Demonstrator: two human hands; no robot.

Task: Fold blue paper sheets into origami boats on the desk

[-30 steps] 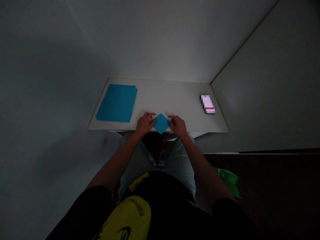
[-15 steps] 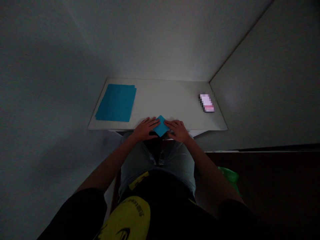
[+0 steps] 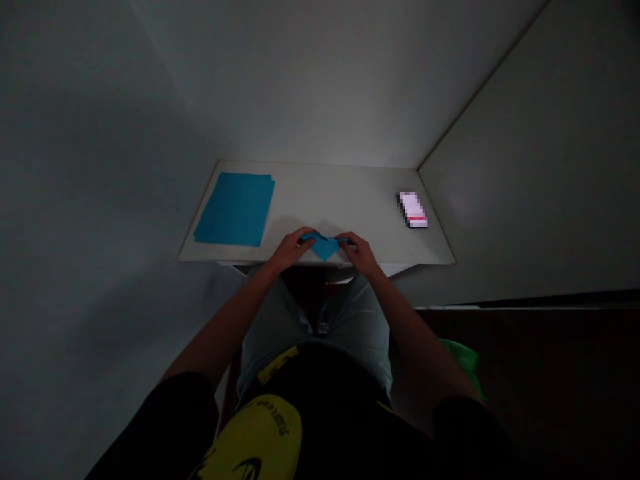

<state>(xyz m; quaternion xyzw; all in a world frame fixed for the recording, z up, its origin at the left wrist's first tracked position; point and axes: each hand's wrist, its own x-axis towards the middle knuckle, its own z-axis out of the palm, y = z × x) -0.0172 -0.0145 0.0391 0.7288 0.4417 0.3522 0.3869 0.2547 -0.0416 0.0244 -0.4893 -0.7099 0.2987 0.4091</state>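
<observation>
Between my hands, at the front edge of the white table [image 3: 345, 193], is a small folded piece of blue paper [image 3: 325, 249]. Its lower part comes to a point facing me, and its upper edge spreads out to both sides. My left hand [image 3: 292, 249] pinches the paper's left side between thumb and fingers. On the right side, my right hand [image 3: 359, 253] grips it the same way. Parts of the paper are hidden under my fingers.
Flat on the table's left lie large blue paper sheets [image 3: 235, 210], slightly offset from one another. A phone [image 3: 413, 209] with a lit, blurred screen rests at the right. Walls border the table behind and at the right. Something green [image 3: 463, 359] stands low on the right.
Half a second ago the paper lay as a flat diamond under my outstretched fingers. Now both hands pinch its sides, and its upper part is bent and spread outward.
</observation>
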